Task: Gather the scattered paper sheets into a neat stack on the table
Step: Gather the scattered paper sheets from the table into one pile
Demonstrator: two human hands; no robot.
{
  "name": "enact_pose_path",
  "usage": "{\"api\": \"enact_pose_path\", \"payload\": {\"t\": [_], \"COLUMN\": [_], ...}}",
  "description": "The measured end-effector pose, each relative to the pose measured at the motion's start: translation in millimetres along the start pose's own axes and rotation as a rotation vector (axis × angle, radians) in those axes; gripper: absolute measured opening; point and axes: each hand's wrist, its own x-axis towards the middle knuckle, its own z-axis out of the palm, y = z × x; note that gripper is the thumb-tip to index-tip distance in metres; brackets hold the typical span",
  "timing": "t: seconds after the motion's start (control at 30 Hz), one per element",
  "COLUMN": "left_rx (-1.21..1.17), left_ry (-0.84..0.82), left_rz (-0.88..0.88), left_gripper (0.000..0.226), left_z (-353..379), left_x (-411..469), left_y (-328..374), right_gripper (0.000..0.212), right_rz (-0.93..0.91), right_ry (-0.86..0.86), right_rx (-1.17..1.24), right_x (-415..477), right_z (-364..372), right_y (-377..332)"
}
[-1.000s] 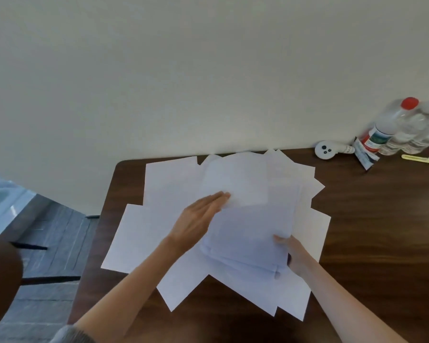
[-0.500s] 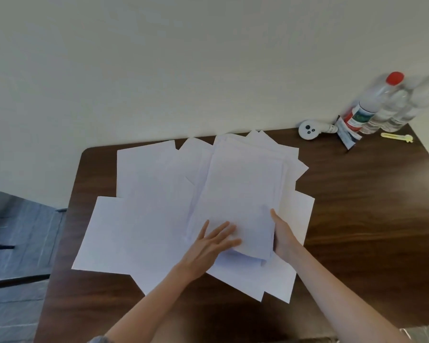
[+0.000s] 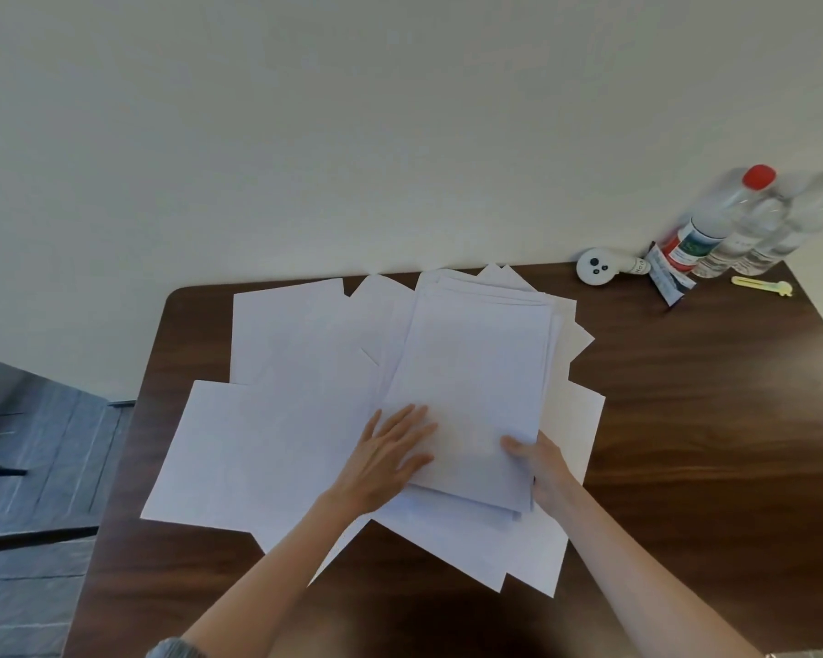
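Observation:
Several white paper sheets lie spread over the dark wooden table point(image 3: 685, 420). A partly squared stack of sheets point(image 3: 476, 382) sits on top at the middle right. My left hand point(image 3: 390, 455) lies flat with straight fingers on the stack's near left corner. My right hand point(image 3: 540, 465) grips the stack's near right corner, thumb on top and fingers underneath. Loose sheets point(image 3: 276, 420) fan out to the left, and more loose sheets point(image 3: 485, 548) stick out below and right of the stack.
At the table's far right corner stand clear water bottles point(image 3: 742, 220), one with a red cap, beside a white round device point(image 3: 596, 265), a small packet point(image 3: 667, 282) and a yellow cutter point(image 3: 763, 284). A wall runs behind the table. Grey floor lies to the left.
My left hand slid from the far part of the pile back to the stack's near left corner. The stack turned straighter, and my right thumb now lies on top of its corner.

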Motion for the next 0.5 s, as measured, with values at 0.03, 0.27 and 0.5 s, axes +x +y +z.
{"api": "enact_pose_path", "payload": {"t": [0.03,0.27,0.5], "left_rx": [-0.035,-0.812,-1.515], "left_ry": [0.026,0.215,0.086], "left_rz": [-0.07,-0.591,-0.669], "left_gripper": [0.066,0.093,0.068], "left_z": [-5.1,-40.5,-87.5], "left_x": [2.5,29.1,29.8], "left_y": [-3.2,-4.7,-14.4], "right_gripper": [0.035,0.037,0.045], "right_rz": [0.005,-0.003,0.074], "right_ry": [-0.014,-0.152,-0.342], "right_rx": [-0.004,-0.067,-0.165], "right_x": [-1.0,-11.9,-12.6], "right_z": [-2.0,-9.2,-19.1], "right_y": [-2.7,-25.0,-44.9]}}
